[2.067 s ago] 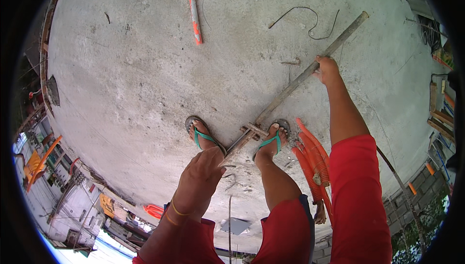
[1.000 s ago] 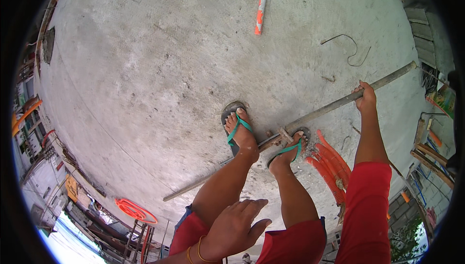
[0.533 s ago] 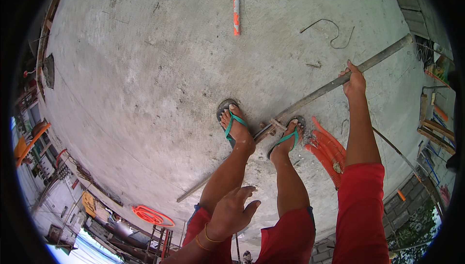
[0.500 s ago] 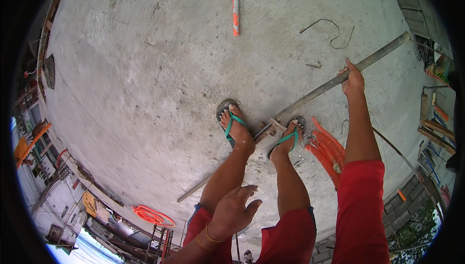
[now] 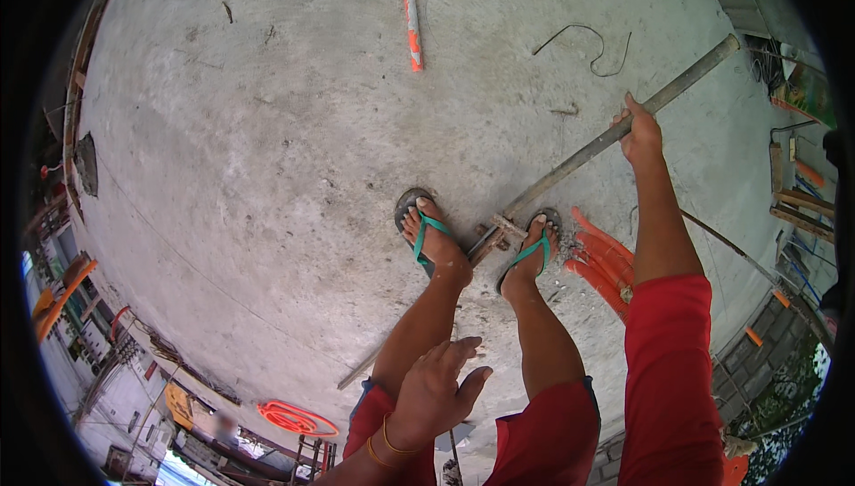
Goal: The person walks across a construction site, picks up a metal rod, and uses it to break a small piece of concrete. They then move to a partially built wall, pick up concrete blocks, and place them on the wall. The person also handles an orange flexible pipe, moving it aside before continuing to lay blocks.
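Observation:
My right hand [image 5: 639, 134] is closed round the upper part of a long grey metal pipe [image 5: 570, 168], which slants from the far right down toward my feet. Near my right foot [image 5: 533, 254] a short rusty crosspiece [image 5: 509, 226] sits on the pipe's lower part. A thinner bar [image 5: 361, 368] shows beyond my left leg, in line with the pipe; the leg hides whether they join. My left hand [image 5: 436, 394], fingers stretched and thumb apart, is above my left thigh and holds nothing. Green-strapped flip-flops are on my feet.
Orange corrugated tubes [image 5: 601, 259] lie beside my right foot. Ahead on the concrete floor [image 5: 240, 174] are an orange-and-white pole [image 5: 411, 18] and a bent wire [image 5: 592, 49]. An orange hose coil [image 5: 297, 417] lies at the lower left. Lumber [image 5: 802, 210] stands at the right.
The view has shifted slightly, so the floor items appear farther left and a little higher. My right hand keeps its grip on the pipe; my left hand stays open over the thigh.

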{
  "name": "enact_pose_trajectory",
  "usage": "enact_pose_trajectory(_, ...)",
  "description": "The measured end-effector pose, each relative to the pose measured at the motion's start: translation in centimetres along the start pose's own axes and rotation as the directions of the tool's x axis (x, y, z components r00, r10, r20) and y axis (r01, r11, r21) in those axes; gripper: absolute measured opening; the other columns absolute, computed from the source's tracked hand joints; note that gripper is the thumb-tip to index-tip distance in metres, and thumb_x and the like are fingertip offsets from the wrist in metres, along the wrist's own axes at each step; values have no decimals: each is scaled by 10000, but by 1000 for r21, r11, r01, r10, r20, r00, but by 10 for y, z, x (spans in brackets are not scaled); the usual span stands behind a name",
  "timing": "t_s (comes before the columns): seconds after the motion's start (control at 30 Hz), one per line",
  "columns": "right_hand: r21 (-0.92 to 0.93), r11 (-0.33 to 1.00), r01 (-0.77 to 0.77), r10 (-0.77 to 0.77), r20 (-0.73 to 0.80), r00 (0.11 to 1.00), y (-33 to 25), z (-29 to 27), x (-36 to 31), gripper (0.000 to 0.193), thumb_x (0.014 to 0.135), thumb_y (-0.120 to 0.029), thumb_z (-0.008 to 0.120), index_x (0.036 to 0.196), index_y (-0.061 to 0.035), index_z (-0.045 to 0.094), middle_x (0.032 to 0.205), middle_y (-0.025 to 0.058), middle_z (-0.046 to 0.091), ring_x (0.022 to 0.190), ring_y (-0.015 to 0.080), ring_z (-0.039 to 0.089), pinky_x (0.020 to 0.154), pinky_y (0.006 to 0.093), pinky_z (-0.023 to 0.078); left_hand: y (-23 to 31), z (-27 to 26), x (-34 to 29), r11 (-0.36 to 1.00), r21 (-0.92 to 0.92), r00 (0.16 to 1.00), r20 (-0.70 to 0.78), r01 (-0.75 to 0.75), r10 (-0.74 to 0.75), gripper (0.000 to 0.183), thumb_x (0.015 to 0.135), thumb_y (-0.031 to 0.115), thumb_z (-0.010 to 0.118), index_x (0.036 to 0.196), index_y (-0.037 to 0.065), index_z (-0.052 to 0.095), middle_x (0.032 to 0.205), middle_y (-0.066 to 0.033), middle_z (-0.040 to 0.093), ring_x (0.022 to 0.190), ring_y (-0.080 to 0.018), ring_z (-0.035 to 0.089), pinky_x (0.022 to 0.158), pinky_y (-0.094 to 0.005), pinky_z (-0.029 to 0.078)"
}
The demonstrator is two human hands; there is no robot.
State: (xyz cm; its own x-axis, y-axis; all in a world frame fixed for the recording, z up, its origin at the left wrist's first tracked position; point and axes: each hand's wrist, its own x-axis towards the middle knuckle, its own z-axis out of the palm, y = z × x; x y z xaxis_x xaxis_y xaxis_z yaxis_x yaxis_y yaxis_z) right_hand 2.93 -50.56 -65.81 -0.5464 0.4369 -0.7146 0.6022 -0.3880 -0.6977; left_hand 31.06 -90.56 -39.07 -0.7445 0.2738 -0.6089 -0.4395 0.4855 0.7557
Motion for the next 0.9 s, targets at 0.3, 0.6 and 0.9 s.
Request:
enact_pose_trajectory(0.3, 156, 954, 257, -243, -103, 965, -2, -31, -155, 240, 918, -175, 801, 950, -104, 574, 794, 45, 568, 789, 204, 566, 882, 414, 457, -22, 8, -40, 998, -42, 998, -41, 42, -43, 415, 877, 182, 803, 1216, 28, 620, 983, -159, 712, 911, -326, 717, 782, -428, 571)
enact_pose_trajectory(0.6, -185, 955, 231, -244, -51, 968, -7, -8, -123, 242, 938, -238, 772, 1017, -114, 580, 867, 29, 644, 856, 161, 559, 851, 351, 424, -11, -2, -19, 993, 91, 984, -156, -76, 90, 363, 890, 177, 770, 1203, 41, 647, 1041, -156, 716, 911, -358, 697, 807, -450, 568)
enact_pose_trajectory(0.9, -162, 960, 228, -241, -70, 968, -18, -1, -143, 304, 930, -186, 762, 1100, -83, 532, 879, 30, 625, 786, 171, 569, 722, 381, 486, 165, 11, 221, 887, -197, 907, -30, -418, 421, 351, 1045, 244, 668, 1268, -24, 629, 1173, -85, 682, 1142, -140, 632, 997, -311, 505)
